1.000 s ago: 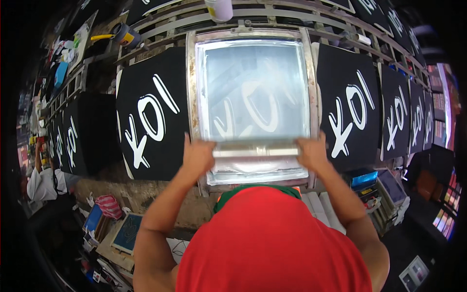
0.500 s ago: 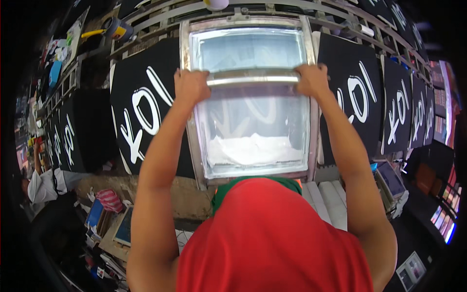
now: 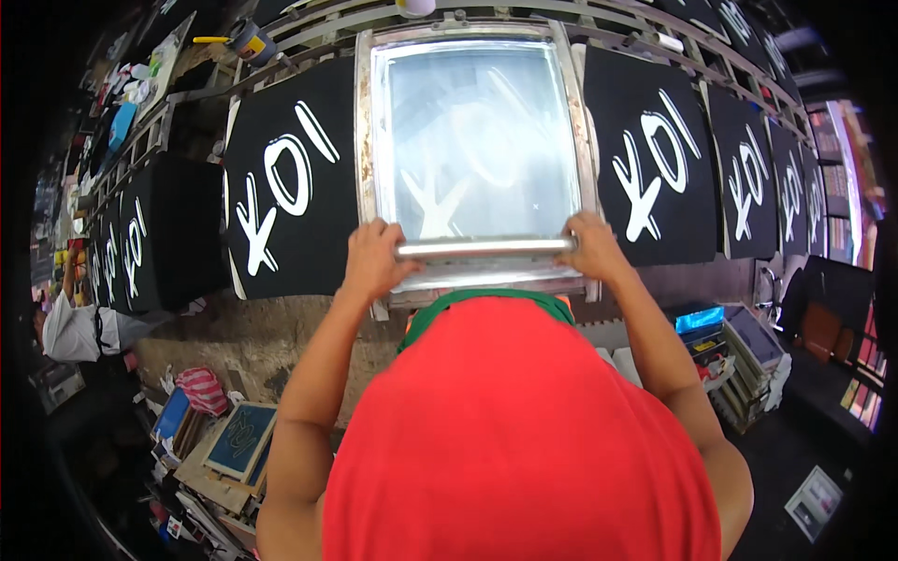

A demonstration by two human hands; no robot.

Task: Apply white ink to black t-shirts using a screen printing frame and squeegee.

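My left hand (image 3: 377, 264) and my right hand (image 3: 595, 249) are closed on the two ends of a long metal-edged squeegee (image 3: 486, 248). It lies across the near part of a screen printing frame (image 3: 366, 140), close to my body. Pale lettering shows through the whitish mesh (image 3: 449, 112) beyond the squeegee. A whitish strip shows on the near side of the blade, but how much ink lies there is hard to make out. On either side of the frame lie a left black fabric panel (image 3: 323, 215) and a right black fabric panel (image 3: 678, 210), both with white brushed lettering.
More printed black panels (image 3: 745, 210) run along the table to the right and left. Metal rails (image 3: 309, 42) cross the far side, with a dark tub (image 3: 251, 42) on them. Stacked screens (image 3: 241, 439) stand lower left. Another person in a white shirt (image 3: 70, 329) is far left.
Both hands have drawn the squeegee toward me, from the upper part of the screen to its near end. The white ink heap near the close edge no longer shows, and lettering appears through the mesh.
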